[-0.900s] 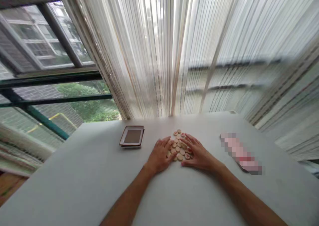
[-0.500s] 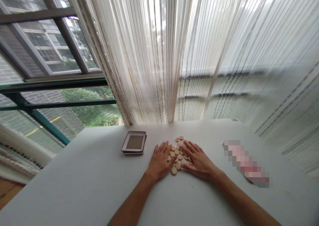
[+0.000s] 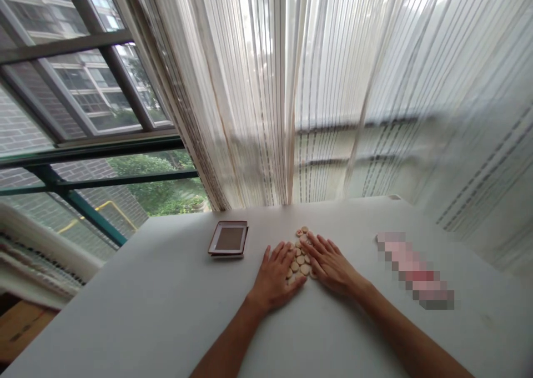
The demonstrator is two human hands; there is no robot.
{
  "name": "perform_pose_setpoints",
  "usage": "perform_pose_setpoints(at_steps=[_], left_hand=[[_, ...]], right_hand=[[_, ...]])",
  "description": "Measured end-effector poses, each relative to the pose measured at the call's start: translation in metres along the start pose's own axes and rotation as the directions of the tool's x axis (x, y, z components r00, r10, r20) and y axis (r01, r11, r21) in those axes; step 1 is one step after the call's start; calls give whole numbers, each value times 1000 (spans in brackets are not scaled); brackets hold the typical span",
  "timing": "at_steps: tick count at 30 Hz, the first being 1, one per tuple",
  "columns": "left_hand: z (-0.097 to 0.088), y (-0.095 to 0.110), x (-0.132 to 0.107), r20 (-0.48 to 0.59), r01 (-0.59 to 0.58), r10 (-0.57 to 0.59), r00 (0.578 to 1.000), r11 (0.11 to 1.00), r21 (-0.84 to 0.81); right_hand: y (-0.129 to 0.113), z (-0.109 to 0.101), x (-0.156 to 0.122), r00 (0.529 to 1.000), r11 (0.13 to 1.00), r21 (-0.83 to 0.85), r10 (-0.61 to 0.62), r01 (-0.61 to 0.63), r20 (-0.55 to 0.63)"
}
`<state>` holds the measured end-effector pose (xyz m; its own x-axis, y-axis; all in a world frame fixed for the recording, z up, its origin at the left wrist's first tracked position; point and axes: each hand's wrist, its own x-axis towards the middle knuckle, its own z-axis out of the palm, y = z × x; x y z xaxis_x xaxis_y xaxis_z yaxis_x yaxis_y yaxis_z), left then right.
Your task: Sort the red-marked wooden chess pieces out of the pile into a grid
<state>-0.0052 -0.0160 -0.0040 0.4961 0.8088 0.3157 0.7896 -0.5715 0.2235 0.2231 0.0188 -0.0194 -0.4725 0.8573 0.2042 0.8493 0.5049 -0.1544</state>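
A cluster of small round wooden pieces (image 3: pixel 300 260), like Chinese chess pieces, lies on the white table (image 3: pixel 166 311). A few show red marks on top, too small to read. My left hand (image 3: pixel 277 273) rests flat along the left side of the cluster, fingers spread, its thumb across the near edge. Palm down on the right side, my right hand (image 3: pixel 331 262) has its fingers extended over several pieces. Both hands touch the pieces without grasping them, and part of the cluster is hidden beneath them.
Left of the hands lies a shallow square box (image 3: pixel 229 239) with a brown inside and pale rim. A blurred-out pink item (image 3: pixel 416 272) lies on the right. Sheer curtains (image 3: pixel 258 117) hang behind the table, and a cardboard box (image 3: pixel 25 333) is at the lower left.
My hands have drawn closer together around the pieces, and the cluster is more compact. The left thumb now lies where loose pieces showed at the near edge. The camera has shifted slightly.
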Motion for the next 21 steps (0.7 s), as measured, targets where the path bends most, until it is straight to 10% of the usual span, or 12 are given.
perform_pose_setpoints(at_steps=[14,21], left_hand=[[1,-28,26,84,24,-30,996,997,78],[-3,-23,22,-46,-24,27,999,997,73]], right_hand=[[12,4,3,999,999,-13,47,-47,-16],[0,-2,2,994,999,50,18,-12,-111]])
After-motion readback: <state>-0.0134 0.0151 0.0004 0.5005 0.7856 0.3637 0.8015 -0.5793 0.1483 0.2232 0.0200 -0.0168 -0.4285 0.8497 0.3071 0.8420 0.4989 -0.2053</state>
